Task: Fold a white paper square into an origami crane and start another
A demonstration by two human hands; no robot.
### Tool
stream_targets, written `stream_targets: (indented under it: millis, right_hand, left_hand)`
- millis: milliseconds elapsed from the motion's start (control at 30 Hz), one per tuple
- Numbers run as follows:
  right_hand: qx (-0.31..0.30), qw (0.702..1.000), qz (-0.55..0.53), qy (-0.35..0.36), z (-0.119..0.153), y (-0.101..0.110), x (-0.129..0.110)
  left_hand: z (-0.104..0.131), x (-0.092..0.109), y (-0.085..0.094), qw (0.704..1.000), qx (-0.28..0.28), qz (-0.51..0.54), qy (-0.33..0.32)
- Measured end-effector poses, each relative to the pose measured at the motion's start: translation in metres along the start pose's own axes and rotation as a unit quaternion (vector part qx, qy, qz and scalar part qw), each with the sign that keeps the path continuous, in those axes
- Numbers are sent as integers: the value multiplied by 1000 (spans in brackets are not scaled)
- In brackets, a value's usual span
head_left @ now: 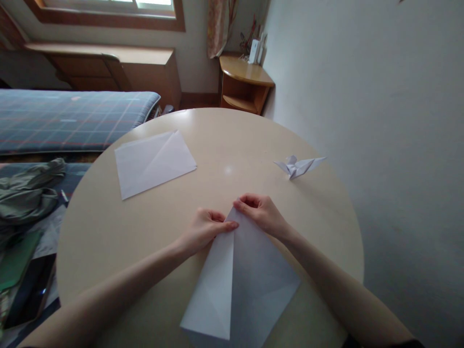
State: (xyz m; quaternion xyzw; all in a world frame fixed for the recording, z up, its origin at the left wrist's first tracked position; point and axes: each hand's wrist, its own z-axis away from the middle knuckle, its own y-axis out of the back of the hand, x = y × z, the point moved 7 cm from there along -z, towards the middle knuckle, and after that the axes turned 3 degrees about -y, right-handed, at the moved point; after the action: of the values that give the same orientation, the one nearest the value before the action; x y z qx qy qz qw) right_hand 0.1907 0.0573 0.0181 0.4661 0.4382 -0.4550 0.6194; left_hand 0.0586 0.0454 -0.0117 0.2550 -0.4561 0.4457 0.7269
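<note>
A white sheet of paper [259,270] lies near me with a corner pointing away; its left side is folded over in a long flap whose edge runs down the middle. My left hand [208,227] grips the folded edge just below the far tip, thumb on top and fingers partly hidden beneath. Pinching the tip itself is my right hand [259,210], thumb and forefinger closed on the paper. Both hands are close together. The sheet's lower corner runs out of the picture.
On the round table [224,125], a stack of white paper [155,164] lies at the back left. A folded paper crane [295,166] stands at the right, near the wall [398,145]. Left of the table are a plaid mattress [72,118], crumpled grey-green cloth [31,191] and a dark phone [31,290].
</note>
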Motion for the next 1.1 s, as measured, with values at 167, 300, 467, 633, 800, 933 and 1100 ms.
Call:
stream_targets:
  millis: [167,300,467,633,800,933,1100]
  right_hand:
    - [-1,1000,-2,7,0,0,-1]
    - [6,1000,-14,1,0,0,1]
    - [17,999,-34,0,0,-1,2]
    - [0,998,-57,-17,0,1,3]
    - [-32,997,-47,-45,4,1,3]
    - [-41,998,-18,-53,5,4,3]
    - [-88,994,34,-60,6,6,4]
  left_hand:
    - [0,1,0,1000,3,-5,1]
    - [0,0,0,1000,0,-6,2]
    - [0,0,-2,1000,-7,1,7]
    - [1,-1,3,1000,-9,2,19]
    - [1,-3,7,1000,-11,12,16]
    - [3,3,6,1000,-11,-20,-15]
    - [4,20,13,997,-22,-24,-74]
